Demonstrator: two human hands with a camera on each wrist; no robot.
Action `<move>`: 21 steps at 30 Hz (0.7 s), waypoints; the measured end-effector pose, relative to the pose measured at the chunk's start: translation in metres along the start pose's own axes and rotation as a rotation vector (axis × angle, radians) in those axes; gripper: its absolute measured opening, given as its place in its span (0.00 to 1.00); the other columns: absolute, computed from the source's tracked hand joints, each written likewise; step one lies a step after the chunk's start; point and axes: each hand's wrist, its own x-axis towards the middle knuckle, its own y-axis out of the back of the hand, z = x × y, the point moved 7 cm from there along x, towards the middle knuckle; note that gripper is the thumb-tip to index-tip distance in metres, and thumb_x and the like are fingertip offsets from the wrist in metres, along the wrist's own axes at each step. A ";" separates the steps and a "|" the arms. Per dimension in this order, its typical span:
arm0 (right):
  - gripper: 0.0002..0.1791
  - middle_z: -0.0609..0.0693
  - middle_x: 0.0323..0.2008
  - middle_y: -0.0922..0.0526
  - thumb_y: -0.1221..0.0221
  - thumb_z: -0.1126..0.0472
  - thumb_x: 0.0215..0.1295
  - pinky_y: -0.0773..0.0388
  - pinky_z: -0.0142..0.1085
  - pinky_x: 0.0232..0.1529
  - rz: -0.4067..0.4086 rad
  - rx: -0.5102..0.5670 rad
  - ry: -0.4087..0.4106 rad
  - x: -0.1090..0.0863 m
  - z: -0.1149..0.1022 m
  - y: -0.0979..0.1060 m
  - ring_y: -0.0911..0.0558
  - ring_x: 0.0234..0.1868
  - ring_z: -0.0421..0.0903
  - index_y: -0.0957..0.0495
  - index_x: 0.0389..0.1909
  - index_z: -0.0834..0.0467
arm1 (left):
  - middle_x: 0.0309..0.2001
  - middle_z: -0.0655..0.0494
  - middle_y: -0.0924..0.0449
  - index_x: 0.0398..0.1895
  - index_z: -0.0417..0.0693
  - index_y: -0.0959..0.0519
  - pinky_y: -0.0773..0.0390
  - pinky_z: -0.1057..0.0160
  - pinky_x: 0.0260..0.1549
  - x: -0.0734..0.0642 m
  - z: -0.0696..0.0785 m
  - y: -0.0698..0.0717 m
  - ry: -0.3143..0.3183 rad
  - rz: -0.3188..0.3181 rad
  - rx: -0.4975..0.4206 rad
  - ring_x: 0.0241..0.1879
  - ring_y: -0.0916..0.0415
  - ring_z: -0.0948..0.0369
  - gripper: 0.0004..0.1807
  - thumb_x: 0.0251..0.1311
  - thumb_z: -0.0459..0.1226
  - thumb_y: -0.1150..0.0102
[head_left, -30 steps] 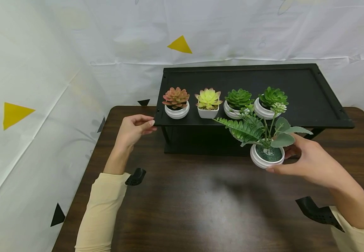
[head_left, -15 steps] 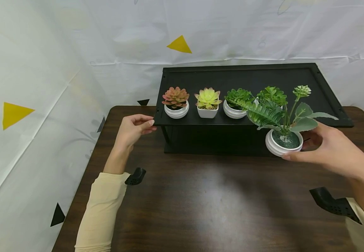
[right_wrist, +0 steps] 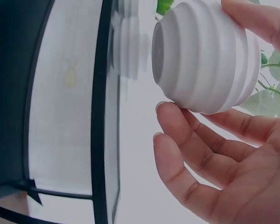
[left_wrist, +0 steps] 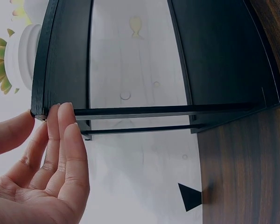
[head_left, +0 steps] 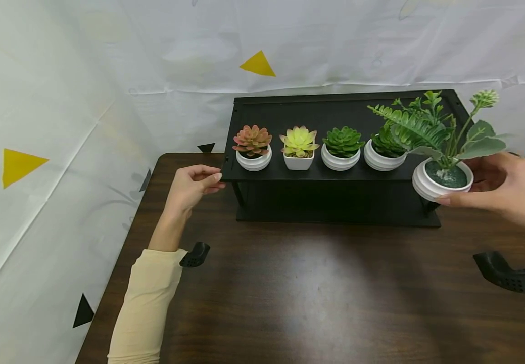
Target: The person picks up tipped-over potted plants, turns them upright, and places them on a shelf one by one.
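My right hand [head_left: 514, 189] holds a potted artificial plant [head_left: 441, 184] by its white ribbed pot, at the right part of the black two-tier shelf [head_left: 317, 111]. Fern fronds, grey-green leaves and a pale flower head rise from it. In the right wrist view the pot [right_wrist: 200, 60] sits between thumb and fingers, clear of the shelf's edge. My left hand [head_left: 189, 189] pinches the upper board's front left corner. The left wrist view has the thumb [left_wrist: 11, 133] at the top edge and fingers below it.
Along the upper board's front stand potted succulents: a reddish one [head_left: 253, 141], a yellow-green one [head_left: 299, 142], and two green ones, the rightmost [head_left: 382, 157] partly overlapped by the fern. The shelf stands on a dark wooden table [head_left: 289, 283], with white sheeting [head_left: 176, 50] behind and left.
My right hand has carried the potted plant rightward and up, from in front of the shelf to beside the rightmost succulent. My left hand stays at the shelf corner.
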 end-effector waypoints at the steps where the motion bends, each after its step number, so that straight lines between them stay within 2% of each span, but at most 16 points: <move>1: 0.36 0.44 0.35 0.23 0.29 0.61 0.45 0.33 0.17 0.23 0.015 0.006 -0.007 0.001 0.002 0.003 0.28 0.25 0.24 0.34 0.53 0.72 | 0.33 0.50 0.21 0.45 0.29 0.23 0.20 0.63 0.38 0.000 0.000 0.000 0.001 -0.001 -0.002 0.31 0.19 0.57 0.13 0.59 0.30 0.44; 3: 0.36 0.33 0.29 0.26 0.29 0.62 0.44 0.33 0.17 0.23 0.038 0.018 -0.019 0.004 0.006 0.008 0.28 0.24 0.24 0.34 0.52 0.72 | 0.33 0.50 0.21 0.45 0.29 0.24 0.20 0.63 0.38 0.000 0.000 0.000 0.002 -0.002 -0.005 0.30 0.19 0.59 0.13 0.60 0.30 0.44; 4: 0.36 0.32 0.28 0.27 0.29 0.61 0.44 0.34 0.17 0.22 0.047 0.014 -0.022 0.005 0.007 0.011 0.29 0.24 0.24 0.34 0.52 0.72 | 0.33 0.50 0.21 0.45 0.28 0.24 0.20 0.63 0.38 0.000 0.000 0.000 0.003 -0.002 -0.005 0.29 0.19 0.60 0.13 0.60 0.30 0.44; 7: 0.36 0.50 0.32 0.23 0.30 0.58 0.46 0.36 0.19 0.21 0.048 -0.037 -0.040 0.009 0.011 0.014 0.31 0.23 0.23 0.35 0.51 0.74 | 0.33 0.50 0.21 0.45 0.28 0.24 0.20 0.63 0.38 0.001 0.000 0.000 0.001 -0.003 -0.004 0.28 0.19 0.62 0.13 0.59 0.30 0.44; 10: 0.38 0.69 0.39 0.27 0.32 0.54 0.49 0.38 0.21 0.21 0.040 -0.105 -0.061 0.014 0.016 0.014 0.34 0.22 0.21 0.37 0.52 0.74 | 0.33 0.48 0.21 0.45 0.29 0.24 0.20 0.63 0.38 0.001 0.000 0.000 -0.001 -0.002 0.005 0.28 0.19 0.63 0.13 0.59 0.30 0.44; 12: 0.39 0.71 0.40 0.29 0.33 0.52 0.50 0.36 0.26 0.25 0.030 -0.135 -0.073 0.018 0.019 0.014 0.33 0.24 0.25 0.39 0.52 0.75 | 0.33 0.48 0.21 0.45 0.29 0.23 0.20 0.63 0.38 0.001 0.000 -0.001 0.000 -0.001 0.014 0.28 0.19 0.63 0.13 0.59 0.30 0.43; 15: 0.41 0.71 0.40 0.29 0.33 0.52 0.50 0.36 0.27 0.25 0.032 -0.149 -0.083 0.021 0.021 0.016 0.33 0.24 0.26 0.39 0.53 0.76 | 0.33 0.49 0.21 0.45 0.30 0.23 0.20 0.61 0.39 0.000 0.000 0.000 0.006 0.000 0.023 0.28 0.19 0.63 0.13 0.60 0.31 0.43; 17: 0.41 0.70 0.40 0.29 0.32 0.52 0.50 0.36 0.27 0.24 0.035 -0.147 -0.084 0.023 0.020 0.017 0.33 0.24 0.27 0.39 0.52 0.76 | 0.33 0.49 0.21 0.45 0.30 0.23 0.21 0.60 0.40 0.000 0.000 0.000 0.009 0.002 0.024 0.28 0.20 0.64 0.13 0.60 0.31 0.43; 19: 0.41 0.70 0.39 0.29 0.32 0.52 0.49 0.40 0.23 0.20 0.040 -0.139 -0.084 0.025 0.020 0.018 0.36 0.21 0.22 0.39 0.52 0.76 | 0.33 0.49 0.21 0.45 0.30 0.23 0.21 0.58 0.41 0.000 0.000 0.000 0.011 0.002 0.024 0.28 0.20 0.64 0.13 0.60 0.31 0.43; 21: 0.41 0.70 0.39 0.29 0.32 0.53 0.49 0.39 0.23 0.19 0.041 -0.142 -0.089 0.028 0.021 0.018 0.34 0.23 0.26 0.40 0.53 0.77 | 0.34 0.48 0.21 0.45 0.30 0.24 0.21 0.58 0.41 0.000 -0.001 0.000 0.010 0.001 0.024 0.28 0.19 0.64 0.13 0.60 0.31 0.43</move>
